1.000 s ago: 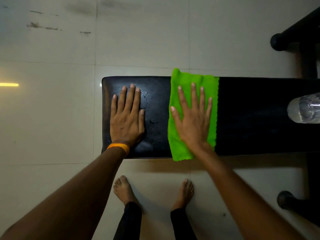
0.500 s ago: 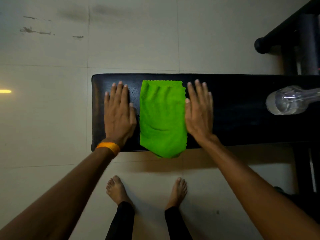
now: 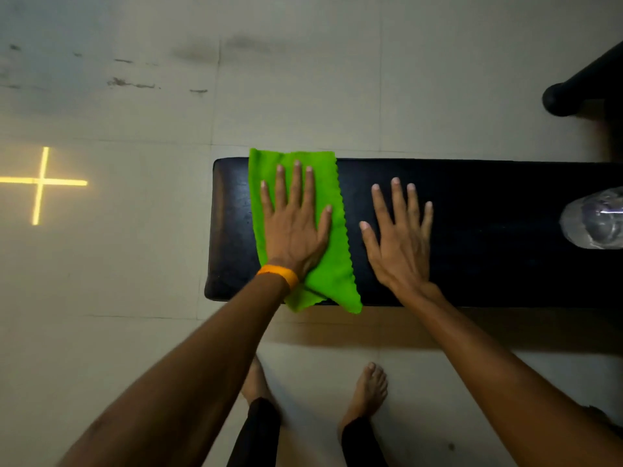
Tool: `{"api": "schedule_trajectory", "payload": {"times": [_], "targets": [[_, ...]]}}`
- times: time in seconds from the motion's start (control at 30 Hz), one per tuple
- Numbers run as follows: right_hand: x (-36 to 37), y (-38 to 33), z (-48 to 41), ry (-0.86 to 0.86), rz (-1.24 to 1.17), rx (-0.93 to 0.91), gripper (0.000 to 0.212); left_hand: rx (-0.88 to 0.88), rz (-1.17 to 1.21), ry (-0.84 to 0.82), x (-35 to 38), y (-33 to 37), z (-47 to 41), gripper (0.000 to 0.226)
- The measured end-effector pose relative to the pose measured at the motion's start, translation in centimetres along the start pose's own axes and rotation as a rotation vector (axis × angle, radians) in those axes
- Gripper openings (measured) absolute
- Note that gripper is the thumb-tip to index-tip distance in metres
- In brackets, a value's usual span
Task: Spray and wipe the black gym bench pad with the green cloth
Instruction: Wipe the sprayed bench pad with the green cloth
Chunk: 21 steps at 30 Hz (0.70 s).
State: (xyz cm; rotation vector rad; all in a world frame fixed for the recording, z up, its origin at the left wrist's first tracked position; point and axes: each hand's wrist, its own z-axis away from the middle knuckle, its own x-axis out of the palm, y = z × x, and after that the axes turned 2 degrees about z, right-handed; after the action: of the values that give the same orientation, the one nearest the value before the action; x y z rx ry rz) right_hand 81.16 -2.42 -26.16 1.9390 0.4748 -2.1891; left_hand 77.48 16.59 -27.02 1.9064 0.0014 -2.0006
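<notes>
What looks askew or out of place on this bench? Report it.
The green cloth lies skewed under the left hand, its near corner hanging off the front edge of the bench pad. A clear bottle rests on the pad's right end.

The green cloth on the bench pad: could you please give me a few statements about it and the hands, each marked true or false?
1. The left hand lies flat on the green cloth. True.
2. The right hand grips the clear bottle. False: it rests flat on the bare bench pad, apart from the bottle, which lies further right on the pad.
3. The cloth overhangs the pad's near edge. True.
4. The cloth covers the right part of the pad. False: it lies near the pad's left end.
5. An orange band sits on the left wrist. True.
</notes>
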Motion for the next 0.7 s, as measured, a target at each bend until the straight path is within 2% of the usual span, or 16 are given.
{"api": "schedule_trajectory", "payload": {"times": [0.07,0.13,0.27,0.3,0.37,0.47,0.53,0.63,0.7], "targets": [[0.3,-1.2,-0.2,-0.009,0.023,-0.027,0.063,0.225,-0.039,-0.050,-0.1,-0.9,2.1,0.076],[0.6,-1.5,-0.3,-0.001,0.033,-0.015,0.062,0.297,-0.056,-0.047,-0.4,-4.3,2.0,0.075],[0.9,-1.2,-0.2,0.023,0.041,-0.016,0.061,-0.130,-0.024,0.030,-1.1,-6.6,0.7,0.079],[0.9,-1.3,-0.2,0.024,0.044,-0.013,0.061,-0.139,-0.033,0.027,-0.9,-5.9,1.8,0.080],[0.9,-1.4,-0.2,0.020,0.046,-0.011,0.061,0.001,-0.057,0.008,-0.6,-5.3,5.4,0.080],[0.8,-1.3,-0.1,0.019,0.038,-0.014,0.061,0.179,-0.043,-0.039,-1.1,-8.5,6.9,0.080],[0.9,-1.3,-0.1,0.019,0.045,-0.016,0.061,0.092,0.026,-0.021,-1.4,-9.9,4.6,0.082],[1.1,-1.4,-0.1,0.029,0.047,-0.005,0.061,-0.192,0.130,0.012,-1.6,-9.2,1.7,0.083],[1.1,-1.5,0.0,0.030,0.043,-0.001,0.061,-0.165,0.063,0.016,-1.2,-8.5,3.2,0.082]]}}
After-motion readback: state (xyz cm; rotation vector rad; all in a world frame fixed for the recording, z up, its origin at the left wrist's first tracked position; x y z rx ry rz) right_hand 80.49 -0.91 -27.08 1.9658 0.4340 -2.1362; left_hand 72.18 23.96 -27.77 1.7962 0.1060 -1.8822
